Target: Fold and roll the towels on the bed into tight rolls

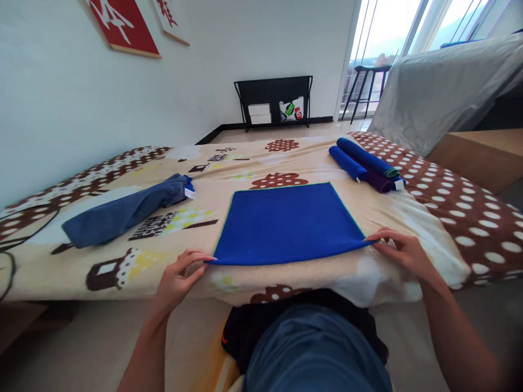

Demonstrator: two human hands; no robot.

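A blue cloth (286,223) with green edging lies spread out flat on the patterned blanket in front of me. Its near left corner is pinched between the thumb and fingers of my left hand (183,275). My right hand (402,251) pinches the near right corner in the same way. Between the two hands the near edge runs nearly straight and looks slightly raised or turned up. The far edge rests on the blanket.
Several rolled cloths (363,163), blue and purple, lie at the back right. At left is a crumpled grey-blue cloth (126,212) with a white tag. A dark cable (28,245) crosses the left edge. Beyond the blanket (245,283) stands a black rack (273,100).
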